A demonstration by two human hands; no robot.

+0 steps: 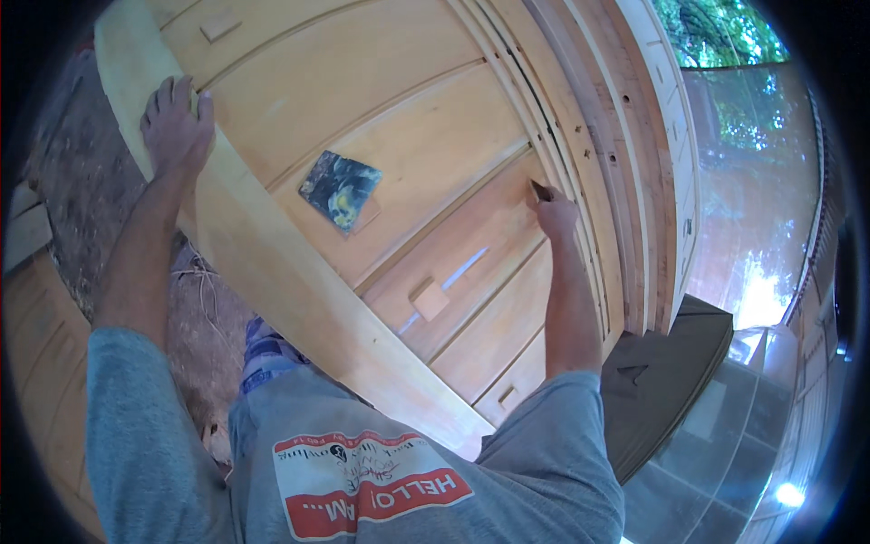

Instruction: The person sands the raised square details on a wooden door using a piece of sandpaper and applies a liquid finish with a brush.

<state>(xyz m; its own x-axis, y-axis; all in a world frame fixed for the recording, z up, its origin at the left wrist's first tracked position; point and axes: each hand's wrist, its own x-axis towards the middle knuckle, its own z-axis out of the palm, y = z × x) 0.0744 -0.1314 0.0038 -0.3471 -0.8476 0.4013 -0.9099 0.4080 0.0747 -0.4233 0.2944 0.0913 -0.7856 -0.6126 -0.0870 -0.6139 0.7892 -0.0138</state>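
My left hand (178, 127) lies with its fingers stretched out over the pale wooden edge board (245, 213) of a large chest of drawers. At the far end of a reddish-brown drawer front (489, 227), my right hand (556, 218) is closed around a small dark brown flat piece (541, 190); its exact kind cannot be made out. That drawer front carries a square wooden knob (428, 299) and a whitish streak (467, 267). On the neighbouring panel sits a square sheet with a dark, blotchy picture (341, 189), partly covering a small wooden piece.
Another square knob (220, 27) is at the upper left and a small pull (507, 396) on the lowest drawer. Wooden rails (625, 163) run along the right side. A dark brown box-like cover (666, 381) stands beyond them, next to grey tiles (716, 444). Bare ground (77, 154) shows left.
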